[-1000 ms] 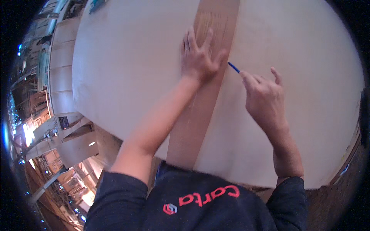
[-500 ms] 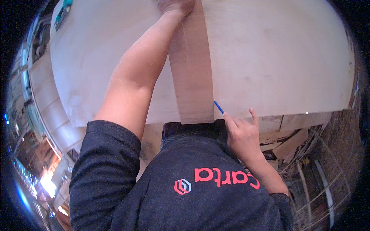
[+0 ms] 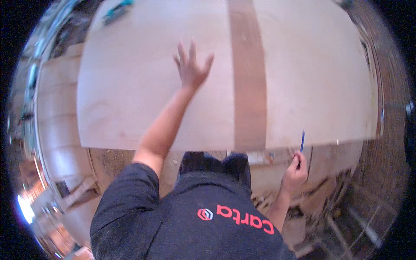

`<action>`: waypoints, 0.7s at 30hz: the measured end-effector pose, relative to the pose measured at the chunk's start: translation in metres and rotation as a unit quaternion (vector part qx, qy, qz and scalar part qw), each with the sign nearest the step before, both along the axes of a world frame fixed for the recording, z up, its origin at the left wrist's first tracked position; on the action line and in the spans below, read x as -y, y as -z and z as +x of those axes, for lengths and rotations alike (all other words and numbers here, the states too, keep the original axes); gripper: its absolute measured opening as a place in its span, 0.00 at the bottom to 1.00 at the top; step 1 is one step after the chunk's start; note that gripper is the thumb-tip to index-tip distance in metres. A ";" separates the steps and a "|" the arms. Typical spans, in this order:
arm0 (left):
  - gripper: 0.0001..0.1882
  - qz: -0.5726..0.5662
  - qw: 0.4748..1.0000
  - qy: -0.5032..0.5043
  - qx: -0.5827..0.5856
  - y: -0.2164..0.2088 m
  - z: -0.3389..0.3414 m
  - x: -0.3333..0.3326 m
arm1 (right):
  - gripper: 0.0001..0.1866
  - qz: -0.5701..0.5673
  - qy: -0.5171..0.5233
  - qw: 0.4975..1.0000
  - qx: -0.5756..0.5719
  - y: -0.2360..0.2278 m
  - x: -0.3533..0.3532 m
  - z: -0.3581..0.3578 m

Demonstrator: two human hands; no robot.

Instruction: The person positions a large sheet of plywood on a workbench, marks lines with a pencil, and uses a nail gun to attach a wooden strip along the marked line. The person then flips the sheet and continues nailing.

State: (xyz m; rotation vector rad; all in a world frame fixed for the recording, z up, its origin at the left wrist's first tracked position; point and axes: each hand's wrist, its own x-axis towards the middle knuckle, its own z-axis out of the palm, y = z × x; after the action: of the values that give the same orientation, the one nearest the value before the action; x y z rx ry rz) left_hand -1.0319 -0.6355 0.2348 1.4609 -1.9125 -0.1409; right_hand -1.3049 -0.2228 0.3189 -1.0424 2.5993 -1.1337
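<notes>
A large pale wooden sheet (image 3: 143, 108) fills the upper middle of the view. Across it, from the near edge to the far side, lies a long reddish-brown wooden strip (image 3: 250, 86). My left hand (image 3: 193, 71) is over the sheet, left of the strip and apart from it, with its fingers spread and nothing in them. At the near edge, right of the strip, my right hand (image 3: 296, 170) grips a slim blue pen (image 3: 302, 141), its tip pointing away from me. Whether the left hand touches the sheet I cannot tell.
A teal tool (image 3: 117, 11), too blurred to name, rests at the sheet's far left corner. Pale panels (image 3: 60, 104) stand on the left. Below the near edge at the right are wood scraps (image 3: 320, 190) and thin bars.
My left hand has let go of the strip and come back toward me, fingers spreading. My right hand has moved away from the strip's edge with the pen. The view has shifted.
</notes>
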 end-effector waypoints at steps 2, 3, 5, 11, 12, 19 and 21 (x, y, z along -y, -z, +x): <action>0.47 0.039 0.996 -0.056 0.051 0.010 0.074 -0.067 | 0.26 0.048 -0.025 0.998 0.015 0.016 0.016 0.023; 0.45 0.070 0.992 -0.079 0.065 0.010 0.098 -0.098 | 0.32 0.066 -0.057 0.996 0.005 0.017 0.032 0.034; 0.44 0.117 0.980 -0.125 0.102 0.011 0.150 -0.159 | 0.46 0.113 -0.120 0.986 -0.022 0.005 0.057 0.052; 0.42 0.130 0.916 -0.357 0.128 0.015 0.243 -0.317 | 0.72 0.210 -0.217 0.948 -0.102 0.063 0.119 0.043; 0.41 0.138 0.902 -0.390 0.124 0.016 0.246 -0.342 | 0.72 0.223 -0.228 0.941 -0.115 0.060 0.125 0.046; 0.42 0.369 0.774 -0.507 0.090 0.040 0.255 -0.486 | 0.72 0.149 -0.296 0.930 -0.157 0.071 0.131 0.057; 0.42 0.484 0.694 -0.529 0.069 0.061 0.263 -0.505 | 0.71 0.170 -0.257 0.939 -0.151 0.060 0.145 0.075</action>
State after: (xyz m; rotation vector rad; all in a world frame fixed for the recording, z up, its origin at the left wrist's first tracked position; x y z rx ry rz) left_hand -0.7693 -0.1303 0.1737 3.1167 -0.6906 -0.5452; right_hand -1.2298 -0.3675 0.2589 -1.7640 2.3636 -0.4152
